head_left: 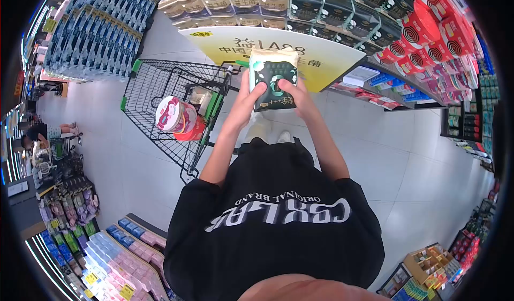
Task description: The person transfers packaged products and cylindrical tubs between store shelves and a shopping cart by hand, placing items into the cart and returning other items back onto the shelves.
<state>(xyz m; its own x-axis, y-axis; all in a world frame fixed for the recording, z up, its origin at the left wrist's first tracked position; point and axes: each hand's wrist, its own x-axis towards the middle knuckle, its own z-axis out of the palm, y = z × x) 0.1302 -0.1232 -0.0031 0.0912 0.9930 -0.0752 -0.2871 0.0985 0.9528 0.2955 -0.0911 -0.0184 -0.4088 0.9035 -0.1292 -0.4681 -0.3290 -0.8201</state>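
Observation:
In front of the display, I hold a dark green and cream pack of sanitary pads (pixel 276 89) upright in both hands. My left hand (pixel 249 98) is closed on its left side, with the thumb on the front. My right hand (pixel 301 98) grips the right side, its thumb also pressed to the front. The other fingers are mostly hidden behind the pack. Similar dark green packs (pixel 324 12) and cream packs (pixel 235 0) stand in rows on the display beyond.
A black wire shopping cart (pixel 140 87) with green trim stands at my left. Inside are a pink and white tub (pixel 176 114), a red item (pixel 194 131) and a small beige pack (pixel 201 97). A yellow-white sign (pixel 332 60) fronts the display. Stocked shelves (pixel 423 81) line the right.

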